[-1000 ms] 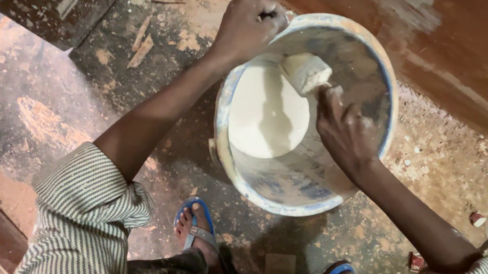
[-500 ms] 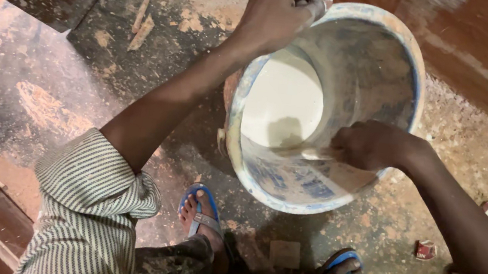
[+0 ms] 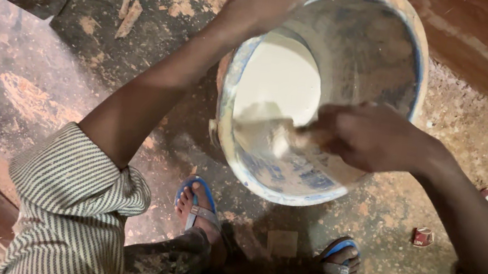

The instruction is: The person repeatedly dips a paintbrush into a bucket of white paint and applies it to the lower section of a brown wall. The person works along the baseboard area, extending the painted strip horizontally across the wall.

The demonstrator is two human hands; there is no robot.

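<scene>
While the bucket is tipped toward the person, the scene reads as follows:

Work so far: the bucket [image 3: 321, 91] has a pool of thick cream-white paint [image 3: 277, 77] lying low inside; its upper inner wall is only smeared grey, so I judge most of what it once held is gone.
Work left: paint remains in the bottom, and the tool in it is coated, so I judge the stirring or scraping is not finished.
Left hand [image 3: 267, 0]: fingers closed over the bucket's far rim at the top edge of the view, holding it tilted.
Right hand [image 3: 371, 135]: curled tight around a paint-covered tool [image 3: 262, 134], blurred, whose broad end touches the lower inner wall beside the pool; I cannot tell what kind of tool it is.
Bucket position: between both arms, above the dusty floor [image 3: 51, 74], just ahead of 2 feet in blue sandals [image 3: 198, 201].
Sleeves: striped, rolled at the elbows.
</scene>
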